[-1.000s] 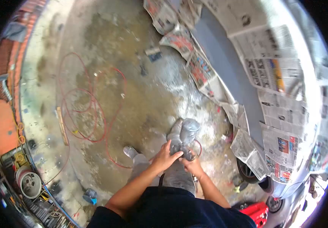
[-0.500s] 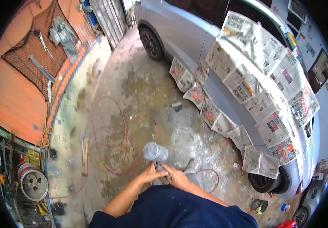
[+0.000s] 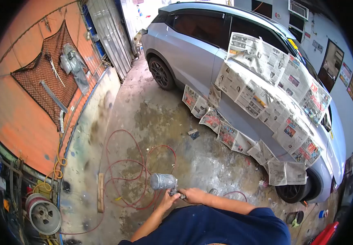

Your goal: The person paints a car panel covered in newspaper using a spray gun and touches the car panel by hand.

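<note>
In front of my body I hold a paint spray gun (image 3: 178, 194) with both hands. Its large grey, paint-smeared cup (image 3: 162, 181) points up and to the left. My right hand (image 3: 193, 195) is closed around the gun's handle side. The fingers of my left hand (image 3: 168, 200) are closed on the gun's body just below the cup. My fingers partly hide the gun. To the right, a silver car (image 3: 192, 45) has a bare grey panel (image 3: 237, 110) framed by taped newspaper sheets (image 3: 262, 87).
A red air hose (image 3: 145, 163) lies in loops on the stained concrete floor (image 3: 156, 122). A wooden strip (image 3: 100, 192) and a wheel rim (image 3: 44, 216) are on the left. Netting (image 3: 47, 77) hangs on the orange wall. A dark can (image 3: 294, 218) stands by the front wheel (image 3: 293, 192).
My view has tilted upward, so more of the car shows. The spray gun has turned, its cup now leaning further left, and my right forearm reaches in more from the side.
</note>
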### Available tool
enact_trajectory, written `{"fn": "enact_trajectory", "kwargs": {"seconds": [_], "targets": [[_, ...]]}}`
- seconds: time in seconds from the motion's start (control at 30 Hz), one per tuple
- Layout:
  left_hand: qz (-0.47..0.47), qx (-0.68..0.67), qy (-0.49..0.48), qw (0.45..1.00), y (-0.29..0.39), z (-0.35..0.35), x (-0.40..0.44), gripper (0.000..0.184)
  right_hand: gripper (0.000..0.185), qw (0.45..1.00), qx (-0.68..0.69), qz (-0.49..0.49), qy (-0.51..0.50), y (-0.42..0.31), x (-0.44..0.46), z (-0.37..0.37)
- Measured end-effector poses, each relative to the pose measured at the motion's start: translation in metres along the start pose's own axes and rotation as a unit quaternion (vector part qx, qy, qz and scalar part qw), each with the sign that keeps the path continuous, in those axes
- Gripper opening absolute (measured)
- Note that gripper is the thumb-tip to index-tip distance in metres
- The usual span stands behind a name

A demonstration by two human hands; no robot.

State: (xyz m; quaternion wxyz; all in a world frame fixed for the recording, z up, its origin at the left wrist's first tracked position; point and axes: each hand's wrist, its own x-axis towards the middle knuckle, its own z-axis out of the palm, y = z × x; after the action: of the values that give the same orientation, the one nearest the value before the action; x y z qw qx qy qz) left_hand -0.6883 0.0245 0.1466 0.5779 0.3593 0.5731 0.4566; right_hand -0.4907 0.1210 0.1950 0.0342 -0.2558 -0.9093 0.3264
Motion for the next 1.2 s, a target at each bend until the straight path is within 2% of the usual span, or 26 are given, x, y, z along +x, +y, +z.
{"fn": "enact_trajectory", "kwargs": {"seconds": [0.07,0.13,0.23,0.33,0.43,0.53,0.67,0.97,1.2], "targets": [[-0.015,-0.027,0.008,0.999,-0.009,-0.011,-0.003,0.081,0.037,1.0,-0.005,-0.015,-0.012,-0.003,0.01,0.006],[-0.009,-0.033,0.013,0.999,-0.012,-0.022,-0.009,0.08,0.043,0.998,-0.003,0.0,-0.055,-0.007,0.021,0.012],[-0.005,-0.044,0.039,0.998,-0.005,-0.029,-0.019,0.078,0.041,0.998,-0.015,0.015,-0.066,-0.037,0.022,0.0],[-0.001,-0.039,0.039,0.998,-0.003,-0.04,-0.031,0.077,0.035,0.999,-0.004,0.001,-0.052,-0.045,0.027,0.008],[0.009,-0.033,0.033,0.999,-0.003,-0.043,-0.029,0.076,0.037,0.999,0.006,0.004,-0.032,-0.048,0.026,0.017],[0.022,-0.021,0.048,0.998,-0.009,-0.043,-0.027,0.076,0.047,0.998,0.006,-0.003,-0.055,-0.038,0.031,0.024],[0.0,-0.018,0.038,0.999,-0.011,-0.048,-0.028,0.077,0.046,0.998,-0.001,-0.002,-0.063,-0.038,0.033,0.024],[0.027,-0.006,0.039,0.999,-0.012,-0.056,-0.027,0.074,0.043,0.999,-0.001,-0.01,-0.04,-0.039,0.037,0.033],[0.009,-0.008,0.037,0.999,-0.019,-0.063,-0.028,0.076,0.045,0.999,-0.007,-0.006,-0.049,-0.048,0.038,0.028]]}}
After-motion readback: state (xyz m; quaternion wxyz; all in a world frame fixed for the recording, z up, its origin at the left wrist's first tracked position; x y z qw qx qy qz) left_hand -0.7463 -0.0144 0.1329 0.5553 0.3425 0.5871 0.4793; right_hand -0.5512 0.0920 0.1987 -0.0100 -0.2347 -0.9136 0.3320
